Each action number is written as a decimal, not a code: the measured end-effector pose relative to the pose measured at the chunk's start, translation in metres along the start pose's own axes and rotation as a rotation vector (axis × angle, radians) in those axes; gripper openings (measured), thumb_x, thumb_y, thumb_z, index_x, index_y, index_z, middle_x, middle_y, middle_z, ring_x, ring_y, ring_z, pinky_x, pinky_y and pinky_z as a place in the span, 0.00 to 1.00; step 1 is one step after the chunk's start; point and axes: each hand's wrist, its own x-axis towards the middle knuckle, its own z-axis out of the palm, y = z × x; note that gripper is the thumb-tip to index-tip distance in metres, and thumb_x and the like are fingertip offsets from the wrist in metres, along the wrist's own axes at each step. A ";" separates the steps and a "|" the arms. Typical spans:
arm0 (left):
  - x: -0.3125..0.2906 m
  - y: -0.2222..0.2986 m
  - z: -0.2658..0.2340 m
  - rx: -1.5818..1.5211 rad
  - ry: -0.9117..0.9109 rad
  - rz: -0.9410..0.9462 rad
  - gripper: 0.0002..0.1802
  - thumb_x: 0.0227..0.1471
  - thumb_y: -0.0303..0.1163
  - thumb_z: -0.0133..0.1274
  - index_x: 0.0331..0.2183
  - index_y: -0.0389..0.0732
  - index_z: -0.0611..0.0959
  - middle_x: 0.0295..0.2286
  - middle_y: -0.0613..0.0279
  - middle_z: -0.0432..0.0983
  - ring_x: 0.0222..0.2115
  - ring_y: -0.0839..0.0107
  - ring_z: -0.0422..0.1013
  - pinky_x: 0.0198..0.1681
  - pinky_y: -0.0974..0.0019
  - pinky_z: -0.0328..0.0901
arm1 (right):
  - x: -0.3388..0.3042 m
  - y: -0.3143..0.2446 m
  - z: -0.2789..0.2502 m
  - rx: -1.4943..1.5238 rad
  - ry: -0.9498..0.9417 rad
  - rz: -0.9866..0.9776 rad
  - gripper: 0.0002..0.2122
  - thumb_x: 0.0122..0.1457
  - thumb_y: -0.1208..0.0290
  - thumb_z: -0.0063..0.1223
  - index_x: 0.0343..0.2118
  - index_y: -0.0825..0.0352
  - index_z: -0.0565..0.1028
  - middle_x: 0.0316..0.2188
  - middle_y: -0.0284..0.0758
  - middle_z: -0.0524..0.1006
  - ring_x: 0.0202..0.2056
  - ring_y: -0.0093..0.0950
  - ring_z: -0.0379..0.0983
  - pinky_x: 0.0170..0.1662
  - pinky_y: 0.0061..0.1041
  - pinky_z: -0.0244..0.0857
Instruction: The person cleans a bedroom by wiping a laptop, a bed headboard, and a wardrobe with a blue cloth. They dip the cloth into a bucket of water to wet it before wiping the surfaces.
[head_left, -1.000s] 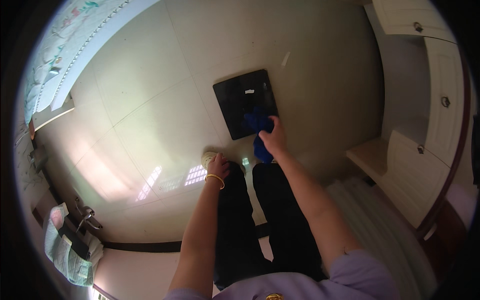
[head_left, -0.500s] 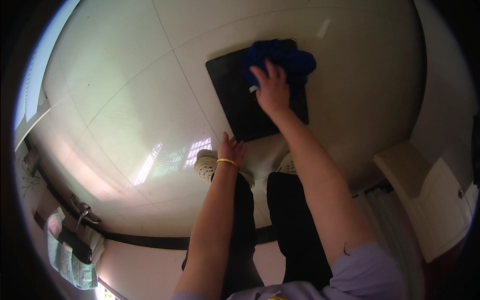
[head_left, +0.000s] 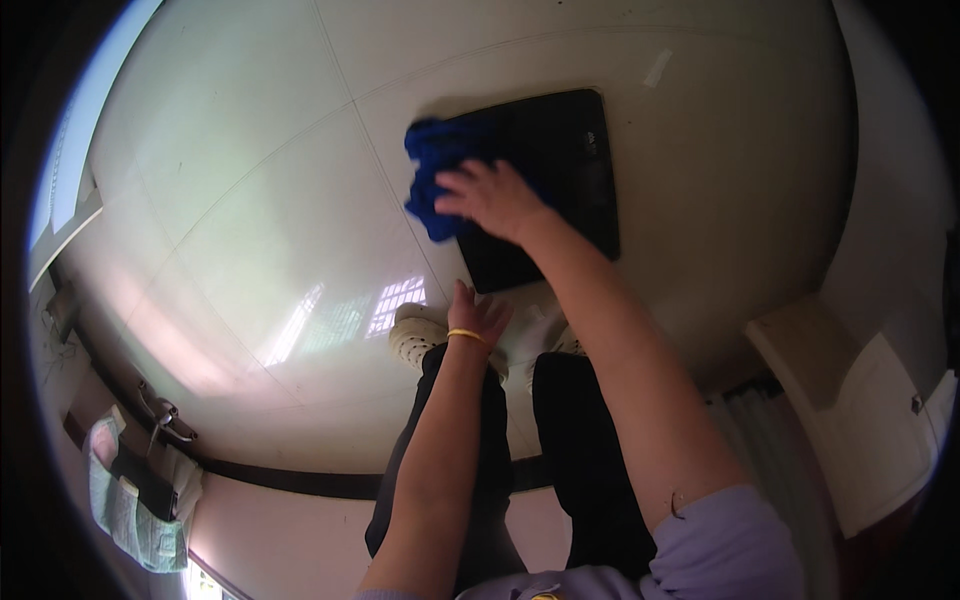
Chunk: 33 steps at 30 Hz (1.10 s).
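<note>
A flat black square panel with rounded corners (head_left: 555,215), much like a bathroom scale, lies on the pale floor in front of my feet. A crumpled blue cloth (head_left: 432,150) covers its left part and hangs over the left edge onto the floor. My right hand (head_left: 490,200) rests on the cloth, fingers bent over it and holding it against the panel. Just short of the panel's near edge, my left hand (head_left: 482,315) is held open with nothing in it. It wears a yellow band at the wrist.
My feet in pale, holed clogs (head_left: 415,338) stand close to the panel's near side. The pale tiled floor (head_left: 270,180) reflects window light. A cream cabinet-like piece (head_left: 850,400) stands at the right, and a green quilted cloth (head_left: 125,500) hangs at the lower left.
My right hand has swept the blue cloth leftward across the panel, from its far right part to its left edge. My left hand has shifted slightly right and nearer me.
</note>
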 end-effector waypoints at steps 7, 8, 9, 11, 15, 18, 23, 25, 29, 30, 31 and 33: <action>0.016 0.022 0.006 0.109 0.061 -0.067 0.46 0.49 0.60 0.38 0.57 0.43 0.40 0.54 0.32 0.36 0.55 0.44 0.43 0.55 0.50 0.46 | -0.026 0.069 -0.050 -0.089 0.221 0.346 0.19 0.50 0.78 0.42 0.43 0.49 0.68 0.51 0.32 0.61 0.52 0.36 0.57 0.48 0.39 0.57; 0.017 0.026 0.002 0.157 0.045 -0.068 0.47 0.48 0.60 0.38 0.57 0.42 0.40 0.54 0.31 0.36 0.55 0.44 0.43 0.55 0.50 0.46 | -0.045 0.072 -0.044 -0.086 0.241 0.355 0.19 0.49 0.79 0.43 0.44 0.49 0.68 0.51 0.33 0.61 0.52 0.37 0.56 0.48 0.39 0.58; 0.019 0.029 -0.003 0.207 0.028 -0.068 0.48 0.48 0.60 0.39 0.57 0.42 0.40 0.54 0.30 0.36 0.55 0.44 0.43 0.55 0.51 0.46 | -0.061 0.072 -0.037 -0.083 0.262 0.365 0.20 0.48 0.80 0.43 0.44 0.50 0.68 0.50 0.33 0.62 0.52 0.38 0.56 0.48 0.39 0.58; 0.028 0.030 -0.010 0.313 0.042 -0.013 0.48 0.47 0.61 0.41 0.57 0.40 0.42 0.53 0.30 0.41 0.54 0.45 0.47 0.54 0.52 0.48 | -0.083 0.058 -0.021 -0.048 0.358 0.539 0.20 0.48 0.80 0.44 0.44 0.50 0.67 0.51 0.35 0.60 0.53 0.41 0.54 0.48 0.39 0.58; 0.023 0.025 0.007 0.485 -0.019 0.034 0.47 0.47 0.62 0.40 0.56 0.39 0.47 0.51 0.41 0.51 0.50 0.48 0.53 0.52 0.53 0.52 | -0.105 -0.005 0.017 0.012 0.241 0.778 0.19 0.49 0.76 0.45 0.44 0.47 0.67 0.54 0.35 0.56 0.54 0.42 0.51 0.49 0.43 0.57; 0.019 0.024 0.004 0.327 -0.035 0.028 0.41 0.47 0.62 0.39 0.53 0.41 0.56 0.47 0.51 0.57 0.45 0.54 0.57 0.48 0.55 0.55 | -0.112 -0.067 0.056 0.239 -0.076 0.492 0.15 0.51 0.68 0.44 0.42 0.43 0.68 0.54 0.30 0.57 0.56 0.38 0.50 0.51 0.47 0.53; 0.025 0.025 -0.015 0.458 0.110 0.006 0.40 0.47 0.61 0.39 0.53 0.43 0.59 0.51 0.53 0.56 0.52 0.54 0.53 0.49 0.55 0.53 | -0.100 -0.006 0.017 0.155 -0.033 0.165 0.12 0.53 0.66 0.40 0.40 0.43 0.69 0.53 0.27 0.60 0.56 0.32 0.51 0.52 0.49 0.49; 0.037 0.027 -0.017 0.730 0.208 0.201 0.37 0.47 0.58 0.42 0.50 0.40 0.65 0.48 0.49 0.61 0.50 0.53 0.57 0.48 0.56 0.56 | -0.113 0.044 -0.004 -0.031 0.127 0.341 0.11 0.53 0.63 0.40 0.40 0.46 0.68 0.50 0.31 0.61 0.52 0.36 0.57 0.51 0.45 0.52; 0.050 0.025 -0.003 1.325 0.175 0.659 0.33 0.47 0.54 0.43 0.45 0.36 0.71 0.41 0.42 0.67 0.45 0.51 0.63 0.46 0.58 0.58 | -0.180 0.085 -0.021 -0.042 0.330 0.809 0.18 0.47 0.73 0.50 0.44 0.54 0.68 0.49 0.44 0.60 0.48 0.44 0.59 0.48 0.37 0.58; 0.040 0.023 0.010 1.405 0.193 0.758 0.32 0.47 0.53 0.43 0.44 0.35 0.72 0.39 0.41 0.68 0.44 0.50 0.64 0.46 0.59 0.58 | -0.194 0.078 -0.013 -0.005 0.337 0.870 0.20 0.46 0.75 0.53 0.44 0.54 0.68 0.49 0.46 0.59 0.47 0.45 0.59 0.48 0.38 0.59; 0.039 0.024 0.012 1.498 0.297 0.751 0.33 0.47 0.55 0.43 0.43 0.35 0.72 0.40 0.41 0.68 0.44 0.50 0.64 0.46 0.58 0.58 | -0.197 0.058 -0.001 0.061 0.298 0.903 0.23 0.43 0.77 0.55 0.45 0.54 0.67 0.49 0.47 0.58 0.48 0.46 0.58 0.48 0.38 0.59; 0.040 0.024 0.022 1.536 0.326 0.715 0.34 0.46 0.56 0.43 0.43 0.35 0.72 0.40 0.42 0.68 0.44 0.50 0.64 0.46 0.58 0.58 | -0.204 0.010 0.012 0.135 0.209 0.947 0.24 0.42 0.78 0.55 0.46 0.54 0.67 0.50 0.48 0.57 0.48 0.47 0.57 0.48 0.38 0.60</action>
